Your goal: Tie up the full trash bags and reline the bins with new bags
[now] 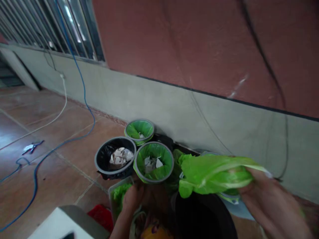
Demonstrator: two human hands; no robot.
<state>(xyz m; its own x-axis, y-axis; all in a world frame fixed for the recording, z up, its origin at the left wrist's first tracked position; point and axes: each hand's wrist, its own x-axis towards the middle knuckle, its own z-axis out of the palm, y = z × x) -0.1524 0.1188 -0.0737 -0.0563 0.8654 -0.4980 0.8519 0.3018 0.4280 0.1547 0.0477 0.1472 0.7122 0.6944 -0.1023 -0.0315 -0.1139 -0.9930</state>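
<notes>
Bag [214,172] is being clamped by right hand [269,202] at 4 o'clock; left hand [133,196] is sitting beside tub [116,194], grip unclear.

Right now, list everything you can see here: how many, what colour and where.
green-lined bins: two, green liners, on the floor by the wall
black-lined bin: one, black, white scraps inside, left of the nearer green one
green bag: one, bright green, gripped at its right end
black tub: one, black, below the bag
pale container: one, green contents, in front of the bins
red thing: one, red, bottom left, too blurred to name
blue cable: one, blue, across the tiled floor
white cable: one, white, down the wall to the floor
left hand: at the pale container, grip unclear
right hand: fingers closed on the green bag
</notes>
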